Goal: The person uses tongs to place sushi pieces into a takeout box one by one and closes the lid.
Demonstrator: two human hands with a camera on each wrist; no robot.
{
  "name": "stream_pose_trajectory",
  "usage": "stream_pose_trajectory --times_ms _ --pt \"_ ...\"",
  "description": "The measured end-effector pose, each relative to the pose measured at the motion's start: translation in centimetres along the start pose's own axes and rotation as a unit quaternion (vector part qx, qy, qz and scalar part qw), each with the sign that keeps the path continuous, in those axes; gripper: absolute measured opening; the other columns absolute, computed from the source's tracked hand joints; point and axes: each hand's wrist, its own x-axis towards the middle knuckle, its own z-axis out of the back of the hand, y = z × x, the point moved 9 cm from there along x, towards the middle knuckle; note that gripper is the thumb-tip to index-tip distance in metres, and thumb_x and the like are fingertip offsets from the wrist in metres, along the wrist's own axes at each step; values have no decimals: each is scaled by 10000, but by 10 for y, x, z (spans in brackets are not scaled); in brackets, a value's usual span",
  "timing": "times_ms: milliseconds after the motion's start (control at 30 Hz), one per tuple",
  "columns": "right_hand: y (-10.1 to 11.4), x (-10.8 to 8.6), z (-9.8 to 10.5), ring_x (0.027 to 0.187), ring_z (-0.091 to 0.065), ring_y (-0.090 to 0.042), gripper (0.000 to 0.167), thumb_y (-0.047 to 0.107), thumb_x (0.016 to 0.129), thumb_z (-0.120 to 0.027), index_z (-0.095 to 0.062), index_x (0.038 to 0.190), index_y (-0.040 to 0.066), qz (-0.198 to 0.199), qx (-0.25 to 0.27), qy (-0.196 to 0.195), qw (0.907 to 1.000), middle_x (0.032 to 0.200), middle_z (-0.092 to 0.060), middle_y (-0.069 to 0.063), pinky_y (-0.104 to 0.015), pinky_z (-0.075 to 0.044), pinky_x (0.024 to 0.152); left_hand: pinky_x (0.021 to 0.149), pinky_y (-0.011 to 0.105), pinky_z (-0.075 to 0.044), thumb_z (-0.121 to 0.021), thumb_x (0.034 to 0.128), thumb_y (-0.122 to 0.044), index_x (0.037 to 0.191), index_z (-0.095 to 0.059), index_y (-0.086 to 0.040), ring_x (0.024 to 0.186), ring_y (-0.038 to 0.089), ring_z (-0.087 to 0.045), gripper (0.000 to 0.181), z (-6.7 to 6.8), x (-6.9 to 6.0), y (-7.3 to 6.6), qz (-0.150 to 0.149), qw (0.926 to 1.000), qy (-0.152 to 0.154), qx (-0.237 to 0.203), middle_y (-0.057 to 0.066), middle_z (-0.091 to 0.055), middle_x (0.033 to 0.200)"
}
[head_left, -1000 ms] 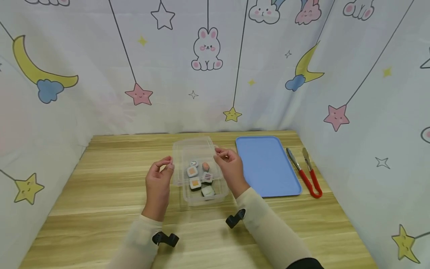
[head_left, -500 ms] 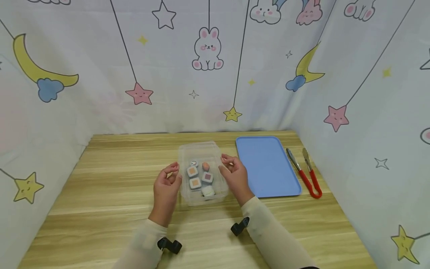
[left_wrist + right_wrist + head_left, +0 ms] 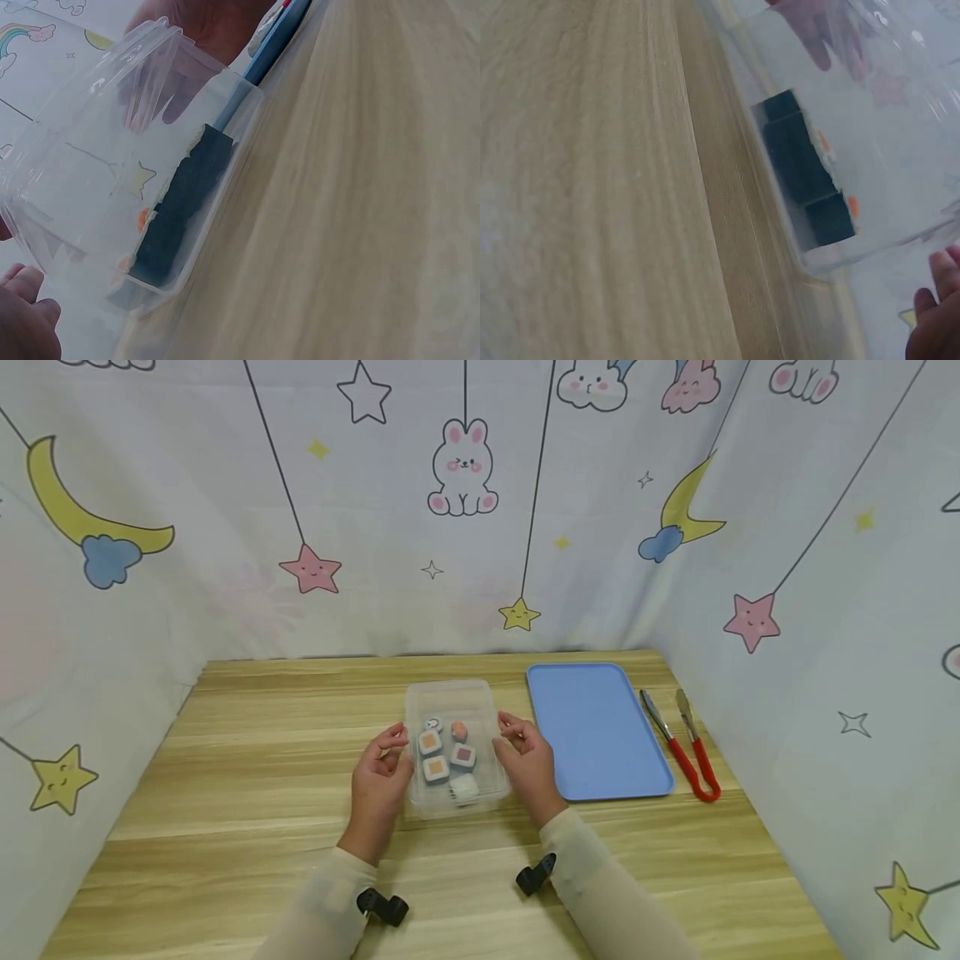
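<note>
A clear plastic box (image 3: 422, 811) stands on the wooden table with several sushi pieces (image 3: 436, 768) inside. Its clear lid (image 3: 448, 695) lies over the top, roughly lined up with the rim; whether it is seated all round, I cannot tell. My left hand (image 3: 379, 783) holds the lid's left edge with bent fingers and thumb. On the opposite edge, my right hand (image 3: 531, 767) holds it the same way. Through the box wall (image 3: 241, 124) in the left wrist view, dark sides of the sushi (image 3: 187, 199) show. The right wrist view also shows dark sushi sides (image 3: 799, 161).
A blue tray (image 3: 600, 731) lies to the right of the box, close beside my right hand. Beyond it are red-handled tongs (image 3: 693, 764), spread apart. The wooden table (image 3: 247, 777) ends at a patterned cloth backdrop (image 3: 360, 510) behind and on both sides.
The lid was tilted and set back and left over the box; it has come down toward me and to the right, over the rim. Both hands moved with it.
</note>
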Motion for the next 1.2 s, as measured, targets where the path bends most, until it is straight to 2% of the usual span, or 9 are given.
stream_pose_trajectory --times_ms 300,467,667,800,900,1000,1067,1133,1200 --pt "-20 9 1 1294 -621 -292 56 -27 955 -702 -648 945 -20 202 -493 76 9986 1375 -667 -126 -437 -501 1050 1138 226 -377 -616 941 125 1148 -666 59 1427 214 -490 222 -1 1 -4 -278 9955 295 862 108 -594 1463" --pt "-25 12 -1 1305 -613 -279 92 7 950 -721 -656 914 61 309 -852 256 9956 1374 -673 -86 -411 -510 1049 1111 201 -396 -678 945 57 1134 -702 48 1403 249 -522 191 2 1 -6 -362 9884 251 1452 117 -632 1425" --pt "-24 12 -1 1309 -612 -257 52 71 963 -730 -683 942 64 304 -1078 431 9928 1382 -669 -58 -443 -475 1094 1106 204 -401 -698 950 13 1101 -723 13 1389 225 -535 153 3 1 -8 -390 9851 370 1633 63 -650 1406" --pt "-17 11 1 1320 -602 -255 61 101 973 -730 -714 992 45 414 -1352 492 9887 1389 -667 -63 -480 -459 1111 1120 279 -423 -708 949 -7 1133 -733 4 1393 229 -533 186 2 1 -11 -570 9761 496 2039 36 -644 1421" --pt "-7 10 3 1369 -555 -261 146 133 988 -721 -737 1113 59 542 -1813 520 9806 1428 -641 -71 -522 -428 1133 1142 401 -427 -730 937 -29 1180 -748 -24 1402 239 -524 243 -2 1 -19 -896 9587 620 2626 26 -639 1432" --pt "6 8 -5 1443 -466 -277 342 208 1008 -700 -686 1321 69 716 -2553 830 9606 1528 -551 -65 -559 -390 1154 1141 530 -414 -742 919 -40 1230 -747 -47 1436 289 -484 310 -13 -1 -33 -1369 9340 829 3194 67 -617 1458" --pt "14 6 -19 1500 -376 -312 491 261 1021 -678 -584 1456 53 891 -3102 1266 9380 1613 -441 -89 -600 -328 1181 1142 610 -380 -735 921 -63 1288 -722 -51 1474 356 -420 367 -26 -2 -43 -1668 9142 1120 3519 130 -574 1495" --pt "17 2 -36 1545 -274 -341 629 326 1034 -648 -453 1557 37 997 -3740 1785 9046 1679 -311 -117 -640 -260 1198 1149 664 -334 -706 942 -108 1373 -668 -50 1508 425 -331 436 -42 -2 -45 -1792 8891 1537 3920 189 -496 1553" --pt "15 -2 -50 1570 -181 -373 701 373 1048 -608 -356 1604 27 1034 -4335 2224 8671 1707 -210 -161 -669 -213 1202 1154 702 -288 -663 991 -202 1469 -583 -52 1522 489 -245 507 -59 -4 -39 -1779 8478 2051 4555 243 -404 1600"
